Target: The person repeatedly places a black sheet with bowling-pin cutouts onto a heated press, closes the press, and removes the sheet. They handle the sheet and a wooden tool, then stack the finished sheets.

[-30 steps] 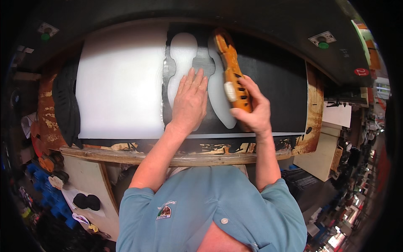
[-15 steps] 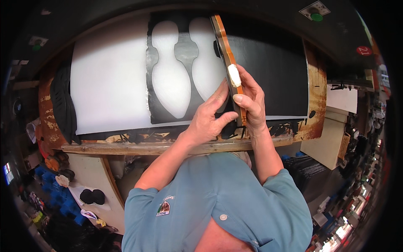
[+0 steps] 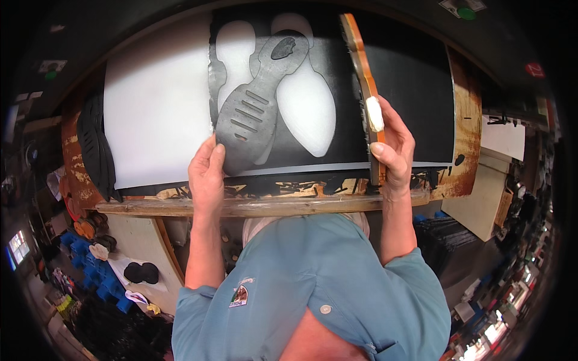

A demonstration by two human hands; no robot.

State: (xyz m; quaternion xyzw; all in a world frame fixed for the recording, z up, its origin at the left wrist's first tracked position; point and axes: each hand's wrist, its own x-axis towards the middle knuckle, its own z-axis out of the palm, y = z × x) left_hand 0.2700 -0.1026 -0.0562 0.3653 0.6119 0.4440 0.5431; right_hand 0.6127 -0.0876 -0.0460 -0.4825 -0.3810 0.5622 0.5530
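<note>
My left hand (image 3: 208, 166) pinches the pointed end of a dark grey shoe-sole cutout (image 3: 253, 105), which has several slots and an oval mark near its far end. The cutout is tilted above the black sheet (image 3: 346, 150). Partly behind it, two sole-shaped holes show white, the right hole (image 3: 307, 114) more fully than the left. In my right hand (image 3: 394, 150) a sole-shaped cutting die (image 3: 366, 78) stands on edge, with an orange rim and a white patch. Fingers and thumb grip its near part.
A white sheet (image 3: 156, 114) lies under the black one and extends left. Slotted black cutouts (image 3: 96, 150) are stacked at the table's left end. Dark scraps (image 3: 301, 189) lie along the wooden front rail (image 3: 265, 207). A dark machine part with a green button (image 3: 466, 13) overhangs the far side.
My left hand has left the die and moved left, now with the slotted cutout in it. My right hand has carried the die to the right.
</note>
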